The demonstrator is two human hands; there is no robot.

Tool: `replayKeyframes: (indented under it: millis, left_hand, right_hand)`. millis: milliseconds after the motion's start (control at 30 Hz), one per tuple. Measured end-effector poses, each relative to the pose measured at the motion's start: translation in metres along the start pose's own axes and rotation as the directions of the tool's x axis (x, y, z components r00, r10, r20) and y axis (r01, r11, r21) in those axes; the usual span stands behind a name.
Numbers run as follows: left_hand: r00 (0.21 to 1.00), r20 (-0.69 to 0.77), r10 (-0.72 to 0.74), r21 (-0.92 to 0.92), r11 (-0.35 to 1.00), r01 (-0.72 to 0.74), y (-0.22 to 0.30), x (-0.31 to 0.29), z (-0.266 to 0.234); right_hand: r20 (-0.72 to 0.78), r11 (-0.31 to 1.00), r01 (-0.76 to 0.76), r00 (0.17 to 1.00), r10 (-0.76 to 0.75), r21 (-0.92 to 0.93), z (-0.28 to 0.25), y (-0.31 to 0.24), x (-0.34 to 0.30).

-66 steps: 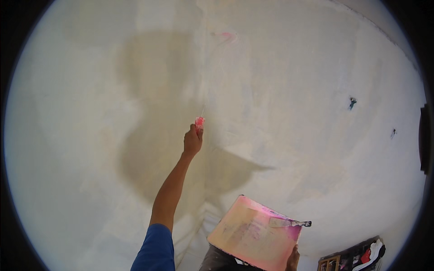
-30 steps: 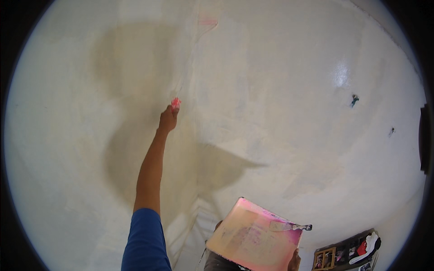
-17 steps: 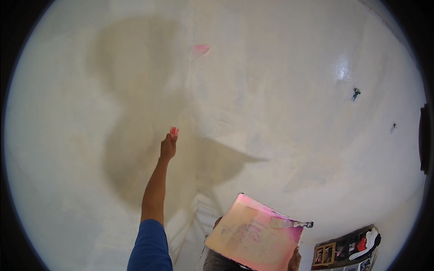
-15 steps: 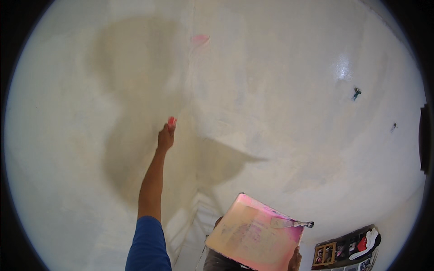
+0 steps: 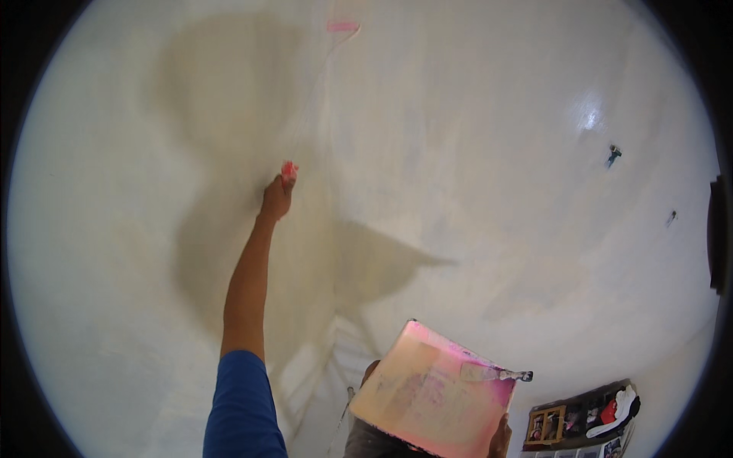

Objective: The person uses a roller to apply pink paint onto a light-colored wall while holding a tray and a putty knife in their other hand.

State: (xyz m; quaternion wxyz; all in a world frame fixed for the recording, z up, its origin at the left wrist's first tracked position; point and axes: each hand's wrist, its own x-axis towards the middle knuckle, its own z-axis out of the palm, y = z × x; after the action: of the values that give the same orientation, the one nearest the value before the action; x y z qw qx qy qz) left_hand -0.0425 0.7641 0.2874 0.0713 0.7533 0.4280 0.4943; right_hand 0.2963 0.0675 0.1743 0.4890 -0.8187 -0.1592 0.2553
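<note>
The left hand (image 5: 276, 197) is closed around the red-smeared handle (image 5: 289, 171) of a roller, its thumb on the right side. From the handle a thin rod runs up and to the right to the pink roller (image 5: 341, 26), which lies level near the top of the view, seemingly against the pale wall (image 5: 473, 183) (whether it truly touches, I cannot tell). Below the hand, the bare forearm slants down to a blue sleeve (image 5: 243, 404).

The right hand (image 5: 500, 439), only partly in view, grips the right edge of the tray (image 5: 416, 370). The tray is tilted, peach-coloured across its middle and stained pink and magenta along its upper and right sides. A scraper (image 5: 481, 372) lies across its upper right part, the speckled handle sticking out past the edge.

Farther out, a broad shadow (image 5: 237, 99) falls behind the raised arm. Two small fittings (image 5: 614, 156) sit in the wall at the right, and below them stands a shelf (image 5: 544, 425) with red and white cloths (image 5: 620, 410).
</note>
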Motion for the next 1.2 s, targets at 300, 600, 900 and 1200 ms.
replayKeyframes:
  millis: [300,600,900,1200]
  left_hand:
    - [0.951,0.172,-0.257,-0.035,0.963,0.267,-0.052,-0.207,0.075]
    - [0.91,0.253,-0.329,-0.012,0.939,0.343,-0.063,-0.335,0.098]
    - [0.97,0.134,-0.203,0.107,0.976,0.19,-0.061,-0.232,0.062]
    - [0.982,0.126,-0.138,0.035,0.99,0.135,-0.059,-0.207,0.062]
  right_hand:
    - [-0.012,1.0,-0.006,1.0,0.006,-0.019,0.003,-0.007,-0.005]
    - [-0.015,1.0,-0.015,1.0,0.015,-0.019,0.001,-0.007,-0.001]
    - [-0.015,1.0,-0.002,1.0,0.002,0.017,-0.001,-0.012,-0.002]
    - [-0.106,0.994,-0.087,0.99,0.094,0.073,0.017,-0.039,-0.012]
